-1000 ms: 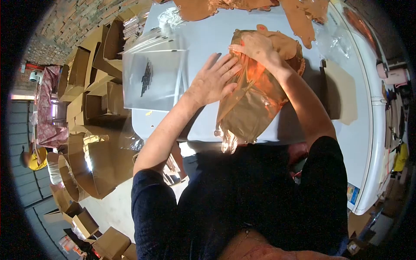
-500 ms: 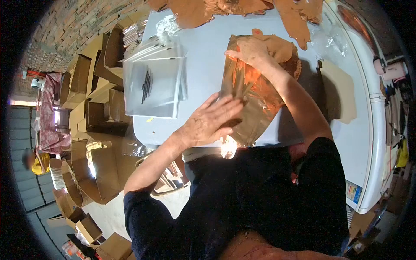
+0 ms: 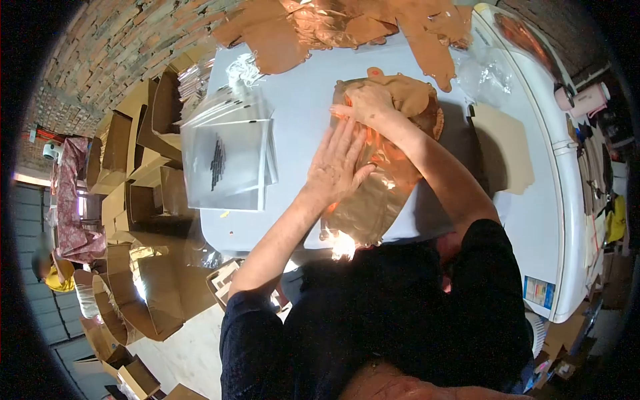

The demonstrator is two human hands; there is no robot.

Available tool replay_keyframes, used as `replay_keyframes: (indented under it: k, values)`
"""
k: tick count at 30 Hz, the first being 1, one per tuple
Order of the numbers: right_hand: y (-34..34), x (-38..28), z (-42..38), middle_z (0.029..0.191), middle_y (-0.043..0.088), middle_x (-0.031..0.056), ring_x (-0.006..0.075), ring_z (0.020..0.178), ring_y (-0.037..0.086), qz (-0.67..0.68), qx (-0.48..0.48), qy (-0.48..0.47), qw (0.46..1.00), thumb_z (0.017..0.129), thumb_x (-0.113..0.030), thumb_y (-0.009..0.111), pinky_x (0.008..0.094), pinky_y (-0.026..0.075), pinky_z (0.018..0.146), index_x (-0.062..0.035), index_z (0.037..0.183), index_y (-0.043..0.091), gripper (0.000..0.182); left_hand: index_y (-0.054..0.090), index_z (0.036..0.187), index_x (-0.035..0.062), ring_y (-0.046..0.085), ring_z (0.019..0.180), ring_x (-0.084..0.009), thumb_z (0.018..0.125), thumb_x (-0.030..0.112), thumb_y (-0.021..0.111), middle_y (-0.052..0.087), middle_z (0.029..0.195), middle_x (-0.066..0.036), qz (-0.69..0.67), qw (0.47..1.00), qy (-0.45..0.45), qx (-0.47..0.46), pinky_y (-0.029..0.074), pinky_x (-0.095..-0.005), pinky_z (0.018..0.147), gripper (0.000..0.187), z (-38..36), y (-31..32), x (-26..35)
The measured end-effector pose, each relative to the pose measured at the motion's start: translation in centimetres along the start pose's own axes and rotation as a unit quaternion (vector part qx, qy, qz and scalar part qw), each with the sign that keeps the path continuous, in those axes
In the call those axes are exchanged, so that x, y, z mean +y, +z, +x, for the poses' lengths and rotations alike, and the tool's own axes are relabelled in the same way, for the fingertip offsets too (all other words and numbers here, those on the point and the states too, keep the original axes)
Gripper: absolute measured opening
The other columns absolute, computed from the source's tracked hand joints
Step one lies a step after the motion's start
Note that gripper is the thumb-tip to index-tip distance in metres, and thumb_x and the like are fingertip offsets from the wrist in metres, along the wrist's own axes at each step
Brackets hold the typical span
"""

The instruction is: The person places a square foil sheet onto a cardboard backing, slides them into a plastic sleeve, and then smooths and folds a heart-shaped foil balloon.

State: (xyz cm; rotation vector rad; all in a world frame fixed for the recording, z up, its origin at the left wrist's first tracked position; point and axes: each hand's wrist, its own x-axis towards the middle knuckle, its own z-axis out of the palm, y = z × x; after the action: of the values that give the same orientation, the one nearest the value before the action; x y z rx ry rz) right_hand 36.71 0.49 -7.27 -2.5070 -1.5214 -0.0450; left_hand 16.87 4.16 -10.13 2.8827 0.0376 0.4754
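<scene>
A flat, shiny copper-coloured foil balloon (image 3: 373, 207) lies folded on the table, with a small round tab at its far end and bumps along its edges. My left hand (image 3: 333, 163) rests on its left side, palm down, fingers stretched out and slightly spread. Near the far end, my right hand (image 3: 370, 105) presses on the foil. Its thumb sticks out to the left, close to my left fingertips, and the other fingers look curled over the balloon. What lies under the right palm is hidden.
Left of the balloon lies a stack of clear plastic bags (image 3: 230, 160), with white string (image 3: 244, 71) behind. More copper foil balloons (image 3: 280, 43) lie at the far edge. A beige card (image 3: 503, 147) and crumpled clear plastic (image 3: 490, 73) are at right. Cardboard boxes (image 3: 147, 280) crowd the left.
My left hand has moved up and forward along the balloon and now lies flat beside my right hand. My right hand stays at the far end. The view has shifted slightly.
</scene>
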Motion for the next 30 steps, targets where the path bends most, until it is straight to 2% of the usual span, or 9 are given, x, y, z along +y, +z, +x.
replay_keyframes:
  k: [4,7,10,13,16,22,25,28,30]
  values:
    - [0.0,1.5,1.1,0.096,0.073,0.0183,0.0358,0.091,0.069,0.053,-0.007,-0.005,0.999,0.086,-0.059,0.061,0.0464,0.054,0.079,-0.004,0.093,0.074,0.057,0.039,0.154,0.0115,0.022,0.151,-0.0353,0.101,0.056,0.043,0.028,0.16,-0.023,0.028,1.0,0.003,-0.013,0.016,-0.0494,0.124,0.069,0.1,-0.1,0.1]
    - [-1.0,2.4,1.4,0.097,0.073,0.0133,0.0327,0.093,0.069,-0.002,0.082,0.001,0.997,0.089,-0.041,0.063,0.0469,0.052,0.078,-0.0069,0.094,0.072,0.035,0.041,0.153,0.0137,0.02,0.151,-0.0367,0.101,0.055,0.044,0.027,0.16,-0.023,0.014,1.0,0.001,-0.019,0.015,-0.0504,0.124,0.067,0.1,-0.2,0.2]
    - [-0.4,2.5,2.0,0.108,0.07,0.0058,0.0265,0.109,0.063,-0.099,0.078,-0.189,0.974,0.089,-0.027,0.063,0.0432,0.05,0.086,-0.0104,0.096,0.07,0.019,0.041,0.153,0.0151,0.019,0.152,-0.0383,0.101,0.054,0.044,0.026,0.161,-0.024,0.011,1.0,0.002,-0.02,0.015,-0.0513,0.124,0.066,0.2,-0.3,0.1]
    - [-0.9,0.5,-0.9,0.125,0.063,0.0019,0.0245,0.127,0.05,-0.009,0.04,-0.228,0.973,0.088,-0.025,0.064,0.0413,0.044,0.099,-0.014,0.104,0.069,0.02,0.041,0.153,0.0153,0.019,0.151,-0.0391,0.101,0.055,0.044,0.026,0.16,-0.025,0.016,1.0,0.002,-0.021,0.016,-0.0516,0.124,0.066,0.2,-0.3,0.1]
    - [1.2,1.4,-1.5,0.133,0.058,0.0043,0.0281,0.134,0.043,-0.016,0.179,-0.229,0.957,0.09,-0.027,0.063,0.0434,0.036,0.108,-0.0144,0.115,0.067,0.028,0.041,0.153,0.0152,0.019,0.151,-0.0394,0.101,0.055,0.043,0.026,0.16,-0.025,0.016,1.0,0.002,-0.026,0.016,-0.0519,0.123,0.066,0.3,-0.2,0.0]
    - [1.7,5.0,2.3,0.141,0.054,0.0078,0.0306,0.141,0.038,-0.062,0.186,-0.191,0.962,0.09,-0.02,0.065,0.0511,0.033,0.108,-0.0147,0.123,0.063,0.033,0.041,0.153,0.0159,0.02,0.151,-0.0398,0.1,0.055,0.044,0.027,0.16,-0.024,0.015,1.0,0.002,-0.027,0.017,-0.052,0.123,0.066,0.2,-0.3,0.1]
    - [1.4,2.8,2.6,0.133,0.059,0.0057,0.0284,0.135,0.044,-0.031,0.146,-0.32,0.936,0.088,-0.015,0.065,0.0477,0.035,0.104,-0.0138,0.116,0.065,0.028,0.043,0.152,0.0155,0.022,0.15,-0.038,0.1,0.057,0.043,0.03,0.159,-0.023,0.016,1.0,0.004,-0.011,0.016,-0.0505,0.123,0.066,0.3,-0.4,0.1]
    - [-1.2,0.9,2.5,0.12,0.063,0.003,0.0251,0.125,0.05,0.02,-0.044,-0.3,0.953,0.086,-0.011,0.064,0.0428,0.035,0.102,-0.0137,0.106,0.066,0.02,0.045,0.151,0.015,0.022,0.15,-0.0373,0.1,0.058,0.043,0.032,0.158,-0.023,0.01,1.0,0.004,-0.004,0.016,-0.0497,0.123,0.067,0.1,-0.1,0.1]
    - [-2.5,0.6,2.9,0.111,0.063,0.0023,0.024,0.115,0.051,0.003,-0.08,-0.311,0.947,0.085,-0.009,0.064,0.041,0.035,0.101,-0.0134,0.1,0.064,0.016,0.044,0.152,0.0154,0.021,0.151,-0.0374,0.1,0.057,0.044,0.029,0.159,-0.024,0.005,1.0,0.003,-0.008,0.016,-0.0505,0.123,0.066,0.2,-0.2,-0.1]
